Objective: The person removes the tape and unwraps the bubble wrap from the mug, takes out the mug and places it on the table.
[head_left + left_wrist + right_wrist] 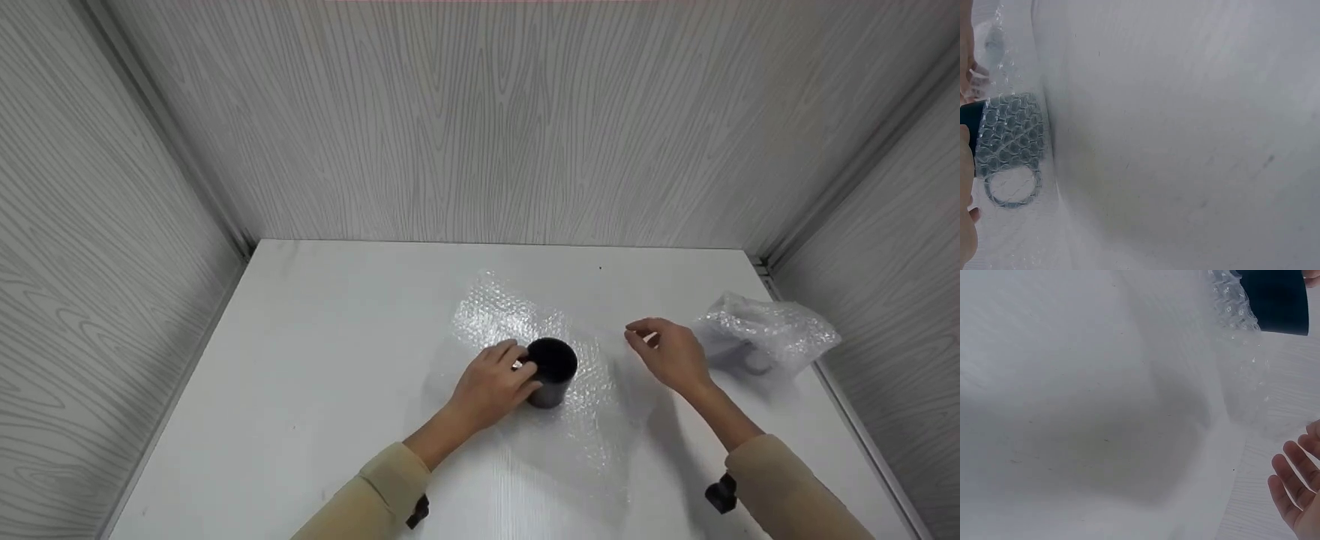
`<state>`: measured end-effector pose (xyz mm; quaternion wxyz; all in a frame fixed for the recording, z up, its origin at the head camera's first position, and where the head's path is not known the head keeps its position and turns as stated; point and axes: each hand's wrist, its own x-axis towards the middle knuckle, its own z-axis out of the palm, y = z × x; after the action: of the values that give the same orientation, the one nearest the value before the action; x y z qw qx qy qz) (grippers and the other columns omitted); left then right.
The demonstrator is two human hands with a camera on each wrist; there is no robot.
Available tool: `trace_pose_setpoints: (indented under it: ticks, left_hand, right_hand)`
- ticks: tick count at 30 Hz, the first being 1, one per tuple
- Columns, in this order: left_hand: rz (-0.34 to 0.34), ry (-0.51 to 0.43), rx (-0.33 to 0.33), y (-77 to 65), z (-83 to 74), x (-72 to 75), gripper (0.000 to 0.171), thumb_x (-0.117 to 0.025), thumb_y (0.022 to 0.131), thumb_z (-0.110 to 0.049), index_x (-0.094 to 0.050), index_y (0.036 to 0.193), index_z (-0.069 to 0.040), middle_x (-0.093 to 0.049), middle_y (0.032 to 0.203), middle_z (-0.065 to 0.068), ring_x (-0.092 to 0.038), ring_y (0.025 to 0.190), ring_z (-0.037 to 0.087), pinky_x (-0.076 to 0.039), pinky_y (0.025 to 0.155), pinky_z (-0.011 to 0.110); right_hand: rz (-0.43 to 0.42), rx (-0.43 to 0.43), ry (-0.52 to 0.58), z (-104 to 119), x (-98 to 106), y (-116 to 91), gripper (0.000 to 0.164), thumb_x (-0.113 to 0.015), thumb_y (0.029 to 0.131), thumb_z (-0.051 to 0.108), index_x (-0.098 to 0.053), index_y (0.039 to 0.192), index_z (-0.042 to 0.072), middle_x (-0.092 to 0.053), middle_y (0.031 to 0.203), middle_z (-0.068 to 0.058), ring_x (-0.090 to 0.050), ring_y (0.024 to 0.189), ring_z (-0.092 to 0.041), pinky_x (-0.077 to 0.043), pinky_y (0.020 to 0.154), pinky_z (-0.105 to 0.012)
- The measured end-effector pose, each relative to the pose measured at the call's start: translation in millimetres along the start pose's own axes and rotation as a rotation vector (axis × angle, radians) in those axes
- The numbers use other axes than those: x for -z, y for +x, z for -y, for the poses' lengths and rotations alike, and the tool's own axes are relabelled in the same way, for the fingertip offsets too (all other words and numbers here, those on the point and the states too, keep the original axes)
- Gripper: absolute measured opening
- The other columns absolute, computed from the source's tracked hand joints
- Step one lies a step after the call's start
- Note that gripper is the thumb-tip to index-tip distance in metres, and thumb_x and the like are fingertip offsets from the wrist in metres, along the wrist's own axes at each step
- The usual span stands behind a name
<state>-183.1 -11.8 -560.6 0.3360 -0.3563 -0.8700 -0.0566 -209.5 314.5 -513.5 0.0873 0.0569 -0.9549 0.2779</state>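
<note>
Holding the black cup [556, 379], in among bubble wrap [486, 309], by its nine o'clock side with the left hand [490, 383], maybe to stop it tipping; holding nothing with the right hand [672, 357], at three o'clock.

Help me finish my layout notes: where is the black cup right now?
In the head view, the black cup is below and right of centre, gripped by the left hand, amid bubble wrap on the white table.

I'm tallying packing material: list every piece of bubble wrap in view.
2: a bubble wrap sheet at the dark cup; a crumpled bundle toward the right of the table. Folds may hide more.
</note>
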Motion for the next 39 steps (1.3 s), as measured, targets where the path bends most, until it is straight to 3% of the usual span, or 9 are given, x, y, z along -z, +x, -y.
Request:
trace_pose_setpoints:
  ticks: [14,21,30,39]
  left_hand:
    - [0.007,-0.006,-0.002,0.7,0.3,0.4,0.025,-0.072,0.097,-0.049,-0.074,0.104,-0.025,-0.073,0.116,-0.002,-0.070,0.117,0.018,-0.059,0.099,0.030]
    - [0.026,0.026,-0.009,1.2,-0.2,2.0,0.027,-0.070,0.098,-0.050,-0.075,0.105,-0.025,-0.072,0.117,-0.003,-0.069,0.118,0.017,-0.059,0.098,0.029]
    - [0.019,0.026,-0.010,1.4,0.5,1.7,0.026,-0.072,0.097,-0.049,-0.074,0.104,-0.025,-0.072,0.115,-0.003,-0.069,0.116,0.017,-0.059,0.098,0.029]
    - [0.028,0.023,-0.011,1.2,0.7,1.9,0.026,-0.071,0.098,-0.049,-0.074,0.105,-0.024,-0.072,0.116,-0.002,-0.069,0.117,0.018,-0.059,0.098,0.029]
  right_hand:
    - [-0.059,0.178,-0.070,33,21,-9,0.019,-0.074,0.098,0.020,-0.080,0.112,0.008,-0.080,0.099,-0.010,-0.076,0.088,-0.032,-0.060,0.074,-0.051]
    - [-0.026,0.230,-0.153,41,16,-18,0.022,-0.078,0.095,0.025,-0.080,0.113,0.012,-0.080,0.103,-0.006,-0.076,0.092,-0.030,-0.060,0.066,-0.047]
    - [0.013,0.403,-0.372,37,-4,-32,0.036,-0.083,0.089,0.037,-0.078,0.116,0.014,-0.077,0.105,-0.006,-0.072,0.089,-0.028,-0.058,0.059,-0.040]
    - [0.162,0.360,-0.380,32,-20,-46,0.055,-0.079,0.088,0.052,-0.073,0.129,0.015,-0.073,0.120,-0.008,-0.070,0.104,-0.031,-0.061,0.077,-0.047]
